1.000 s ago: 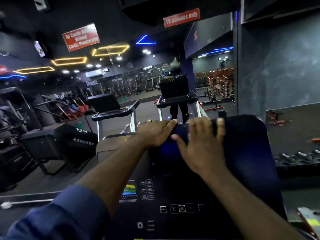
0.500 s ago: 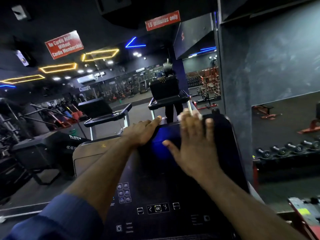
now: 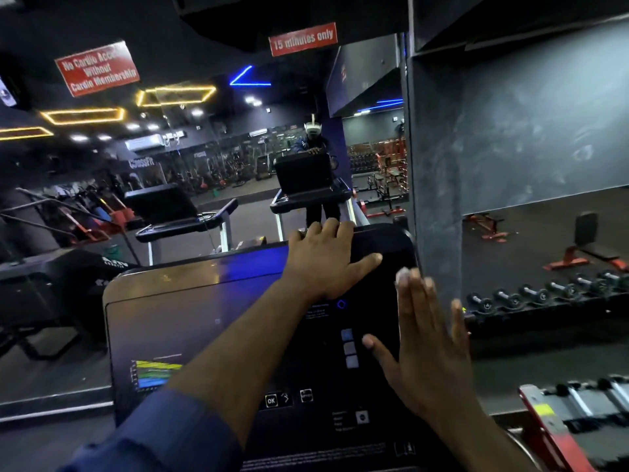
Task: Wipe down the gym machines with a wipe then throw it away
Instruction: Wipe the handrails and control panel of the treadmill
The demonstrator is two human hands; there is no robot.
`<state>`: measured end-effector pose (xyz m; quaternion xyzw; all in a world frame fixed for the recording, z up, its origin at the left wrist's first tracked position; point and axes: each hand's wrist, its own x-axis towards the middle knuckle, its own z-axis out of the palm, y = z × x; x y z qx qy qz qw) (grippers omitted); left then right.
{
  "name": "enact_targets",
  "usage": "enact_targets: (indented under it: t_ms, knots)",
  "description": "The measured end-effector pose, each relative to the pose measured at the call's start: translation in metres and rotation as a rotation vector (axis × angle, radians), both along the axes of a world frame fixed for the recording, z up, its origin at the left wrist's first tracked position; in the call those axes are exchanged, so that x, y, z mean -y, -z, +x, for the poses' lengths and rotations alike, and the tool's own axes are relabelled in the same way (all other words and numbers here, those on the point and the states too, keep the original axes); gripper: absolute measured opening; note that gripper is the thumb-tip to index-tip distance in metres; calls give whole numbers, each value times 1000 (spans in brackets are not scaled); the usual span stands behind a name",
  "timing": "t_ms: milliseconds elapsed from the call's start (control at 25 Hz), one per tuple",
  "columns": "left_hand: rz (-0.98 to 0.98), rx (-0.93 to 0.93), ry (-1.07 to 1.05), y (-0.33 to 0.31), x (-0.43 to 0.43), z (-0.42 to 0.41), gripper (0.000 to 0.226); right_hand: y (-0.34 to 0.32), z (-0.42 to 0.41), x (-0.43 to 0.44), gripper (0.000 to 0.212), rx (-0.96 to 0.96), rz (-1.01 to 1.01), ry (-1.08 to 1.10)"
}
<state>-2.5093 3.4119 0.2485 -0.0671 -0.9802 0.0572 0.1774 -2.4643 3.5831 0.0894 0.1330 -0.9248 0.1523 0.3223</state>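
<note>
Dim gym floor, with a wall mirror ahead, a grey pillar at right and a row of dumbbells beyond it. The glossy black treadmill console stands directly in front, its long axis left to right and its slanted face towards the viewer. The left hand hooks its fingers over the console's top rim, thumb spread. The right hand lies flat and uncurled on the console's right edge. A blurred pale scrap at its fingertips may be the wipe; this cannot be told.
</note>
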Motion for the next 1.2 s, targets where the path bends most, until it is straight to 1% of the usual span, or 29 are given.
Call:
enact_targets:
  t_ms: [40,120,280,320,400,480,560,600,760,800,880,1000,1040,1080,1120,1200]
  knots:
    - [-4,-9,15,1,0,-2,85,17,11,-2,100,-29,11,4]
    - [4,-12,30,1,6,-6,80,20,7,-6,98,-49,34,-5]
    - [54,-46,53,4,7,-5,63,-56,-42,0,96,-21,54,18]
    - [57,-65,64,5,7,-6,61,-63,-49,1,97,-33,58,12]
    - [49,-96,73,8,10,-7,64,-42,-37,-1,99,-41,62,-12]
    - [-3,-122,81,14,15,-9,73,11,-1,-4,100,-31,66,-29]
    - [-57,-163,84,19,15,-11,77,42,19,-12,99,-55,77,-31]
    - [-64,-179,89,20,16,-11,77,40,14,-12,98,-42,89,-20]
    - [-77,-203,118,21,19,-7,81,-45,-38,-1,101,-33,94,50]
    - [-85,-206,130,23,21,-6,82,-53,-45,0,102,-38,109,48]
    - [-107,-219,142,30,24,-1,85,-34,-37,-3,104,-54,120,13]
    - [-127,-209,156,38,26,2,89,44,13,-9,106,-30,107,4]
    - [-137,-215,156,39,25,2,90,53,21,-11,106,-31,86,-12]
    - [-140,-213,158,39,25,1,90,52,18,-10,105,-23,75,-17]
    - [-134,-208,166,37,25,0,90,37,10,-8,104,-13,76,-5]
    - [-123,-207,167,35,25,2,89,-14,-16,-2,102,-12,78,30]
